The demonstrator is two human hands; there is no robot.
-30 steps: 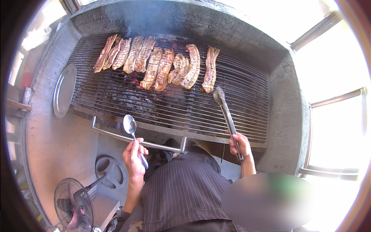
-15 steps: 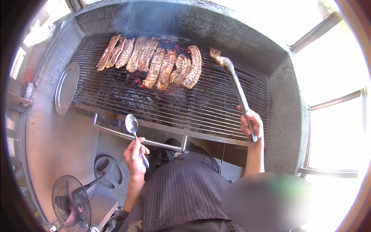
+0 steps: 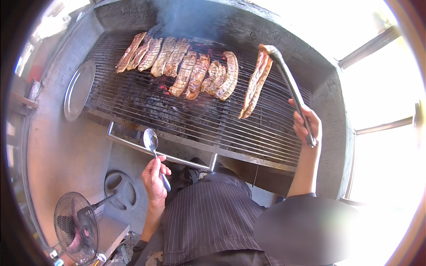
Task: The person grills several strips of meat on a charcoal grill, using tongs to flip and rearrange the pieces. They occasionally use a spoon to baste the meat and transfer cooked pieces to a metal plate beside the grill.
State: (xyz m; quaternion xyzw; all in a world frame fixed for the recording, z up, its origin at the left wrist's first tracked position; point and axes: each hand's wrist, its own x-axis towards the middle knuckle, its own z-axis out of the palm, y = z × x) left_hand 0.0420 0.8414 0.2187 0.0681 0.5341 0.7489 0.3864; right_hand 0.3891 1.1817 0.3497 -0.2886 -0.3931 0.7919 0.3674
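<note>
A wide charcoal grill [image 3: 133, 95] fills the concrete pit, smoke rising at the back, a row of browned meat strips [image 3: 182, 66] laid across its bars. On the ledge to the left leans a round metal tray [image 3: 79, 90], and a small fan [image 3: 76, 227] stands lower down. The right hand [image 3: 306, 126] grips long metal tongs [image 3: 290, 88] — their tips pinched on one strip of meat [image 3: 255, 84], hanging clear above the grate. The left hand [image 3: 154, 179], fingers curled shut, holds a spoon [image 3: 153, 148] upright near the grill's front rail.
</note>
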